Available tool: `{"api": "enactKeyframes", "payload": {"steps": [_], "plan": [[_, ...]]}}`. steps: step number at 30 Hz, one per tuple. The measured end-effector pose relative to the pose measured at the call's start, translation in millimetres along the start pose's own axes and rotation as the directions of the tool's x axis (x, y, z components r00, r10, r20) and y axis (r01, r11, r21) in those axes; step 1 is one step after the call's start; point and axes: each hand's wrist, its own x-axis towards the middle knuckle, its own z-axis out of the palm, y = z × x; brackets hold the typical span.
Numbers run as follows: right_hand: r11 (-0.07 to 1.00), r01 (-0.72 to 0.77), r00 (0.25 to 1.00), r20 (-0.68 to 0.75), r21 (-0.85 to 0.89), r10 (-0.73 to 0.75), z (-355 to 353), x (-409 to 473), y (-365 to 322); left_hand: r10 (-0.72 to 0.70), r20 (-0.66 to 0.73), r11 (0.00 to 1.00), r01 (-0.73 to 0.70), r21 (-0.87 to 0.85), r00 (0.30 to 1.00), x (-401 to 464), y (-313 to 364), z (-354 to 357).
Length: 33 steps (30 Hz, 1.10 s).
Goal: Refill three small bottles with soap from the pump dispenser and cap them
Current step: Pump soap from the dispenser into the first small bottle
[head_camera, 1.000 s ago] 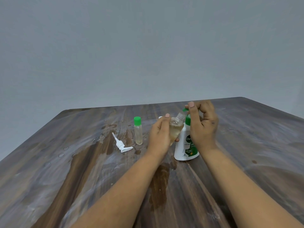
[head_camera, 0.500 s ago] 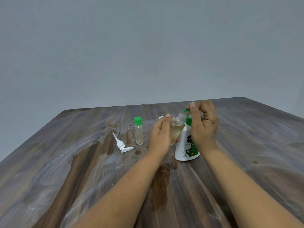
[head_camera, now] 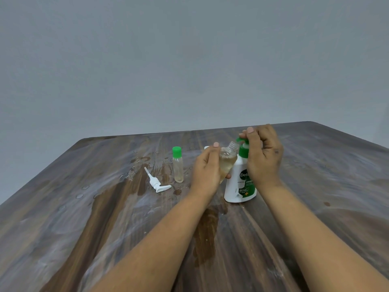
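My left hand [head_camera: 207,169] grips a small clear bottle [head_camera: 228,160], uncapped and tilted, its open neck just under the green pump spout. Yellowish soap fills its lower part. My right hand [head_camera: 263,154] curls over the green pump head of the white soap dispenser [head_camera: 240,184], thumb on top. A second small bottle [head_camera: 177,165] with a green cap stands upright to the left. A small white thing [head_camera: 206,147] peeks out behind my left hand, mostly hidden.
A loose white pump head [head_camera: 155,183] lies on the wooden table [head_camera: 84,228] left of the capped bottle. Wet patches and droplets [head_camera: 136,165] spread across the middle and left of the tabletop. A grey wall stands behind.
Hardly anything differs: both hands hold the same positions at the pump spout, and my right hand sits a touch higher on the pump head.
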Motion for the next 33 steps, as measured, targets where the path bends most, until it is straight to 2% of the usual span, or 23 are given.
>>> {"api": "enactKeyframes", "payload": {"steps": [19, 26, 33], "plan": [[0.999, -0.031, 1.0, 0.001, 0.011, 0.031, -1.8, -0.6, -1.1, 0.001, -0.003, 1.0, -0.001, 0.001, 1.0, 0.9, -0.7, 0.8], [0.995, 0.034, 0.999, 0.015, -0.095, -0.032, 0.7, -1.4, -3.5, 0.011, -0.003, 1.0, -0.011, 0.009, 1.0, 0.5, -0.7, -0.2], [0.996, 0.027, 1.0, 0.0, -0.084, -0.027, 1.3, -1.3, -1.9, 0.014, -0.005, 1.0, -0.014, 0.009, 1.0, 1.0, 0.4, 0.8]]}}
